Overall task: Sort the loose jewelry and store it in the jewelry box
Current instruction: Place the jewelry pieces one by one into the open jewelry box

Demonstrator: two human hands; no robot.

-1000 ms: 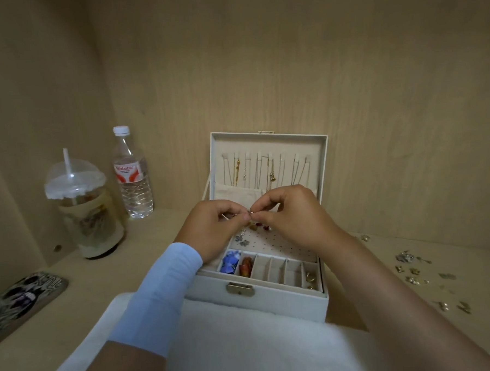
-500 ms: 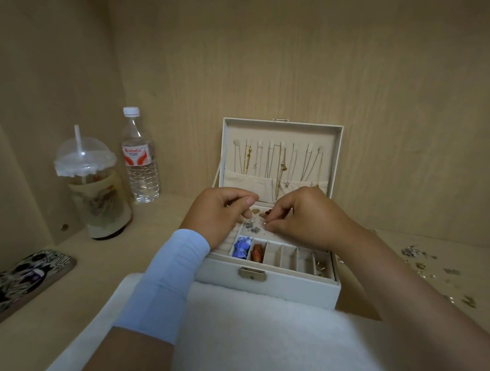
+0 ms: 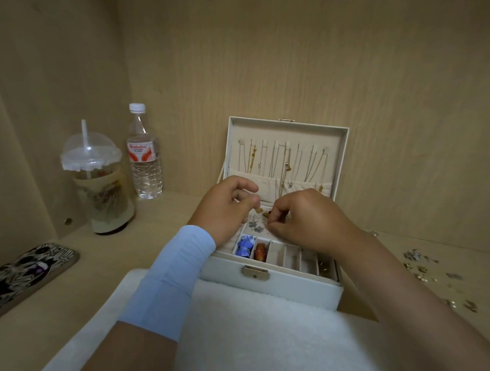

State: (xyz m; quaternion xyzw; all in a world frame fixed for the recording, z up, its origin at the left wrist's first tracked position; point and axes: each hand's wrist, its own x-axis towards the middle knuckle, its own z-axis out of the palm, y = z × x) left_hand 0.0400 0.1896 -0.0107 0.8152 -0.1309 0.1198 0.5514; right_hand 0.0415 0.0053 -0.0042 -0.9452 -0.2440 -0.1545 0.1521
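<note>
A white jewelry box (image 3: 274, 287) stands open on the shelf, with several thin necklaces (image 3: 282, 162) hanging inside its raised lid. Small earrings (image 3: 255, 224) sit on the perforated pad in the tray. A blue piece (image 3: 244, 247) and an amber piece (image 3: 260, 252) lie in the front compartments. My right hand (image 3: 305, 220) hovers over the pad, its fingertips pinching a tiny earring I can barely see. My left hand (image 3: 226, 207) rests on the box's left side with fingers curled; I cannot see anything in it. Loose jewelry (image 3: 430, 272) is scattered on the shelf at the right.
A lidded plastic cup with a straw (image 3: 97, 181) and a water bottle (image 3: 144, 156) stand at the back left. A patterned phone case (image 3: 24, 275) lies at the left edge. A white towel (image 3: 246, 332) covers the shelf in front of the box. Wooden walls close in behind and left.
Both hands, joined above the box a second ago, have separated and lowered. My right hand has come down to the earring pad and my left has drawn back to the left.
</note>
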